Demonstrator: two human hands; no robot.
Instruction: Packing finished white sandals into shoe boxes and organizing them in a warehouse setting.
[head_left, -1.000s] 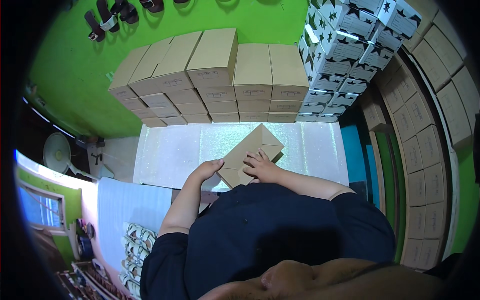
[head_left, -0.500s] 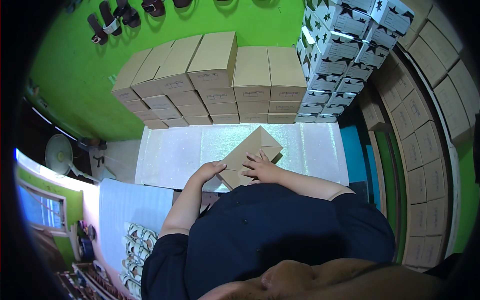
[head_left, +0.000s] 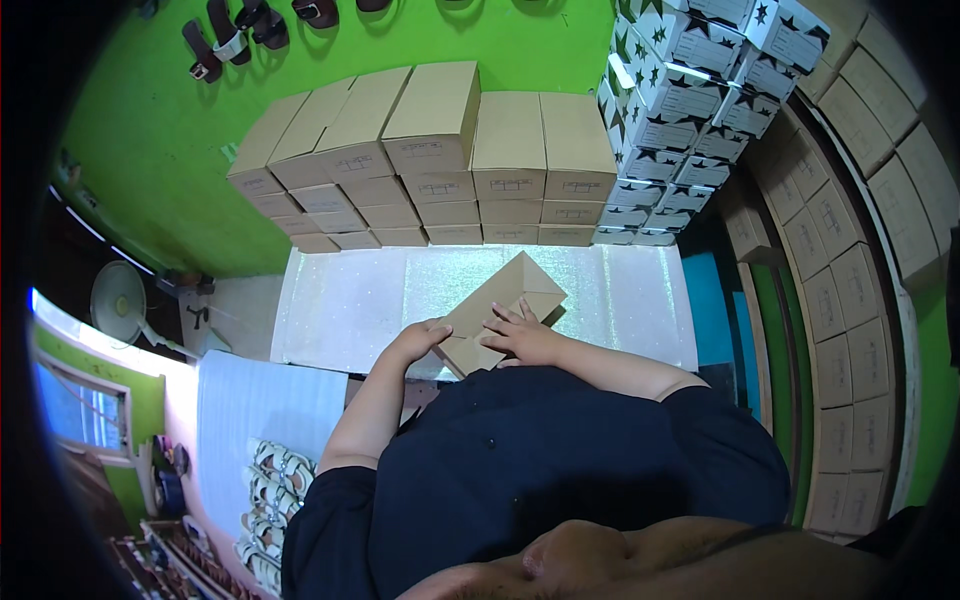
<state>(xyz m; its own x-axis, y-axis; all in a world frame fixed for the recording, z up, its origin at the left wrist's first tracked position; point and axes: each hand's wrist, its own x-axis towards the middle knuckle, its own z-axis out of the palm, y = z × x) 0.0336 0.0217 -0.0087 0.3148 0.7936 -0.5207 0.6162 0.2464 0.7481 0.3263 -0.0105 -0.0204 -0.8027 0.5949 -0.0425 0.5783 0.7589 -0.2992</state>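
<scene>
- Nearest to us, our left hand rests with fingers spread on the near left corner of a brown cardboard box; the grip is loose, pressing more than clasping.
- Our right hand lies flat on the box just beside it, fingers open, not closed around anything.
- The box sits tilted on the shiny white surface, directly before our body. We judge it is closed, or nearly so, and not yet put with the others.
- Behind stand stacked brown boxes, then star-printed boxes to the right, against a green wall.
</scene>
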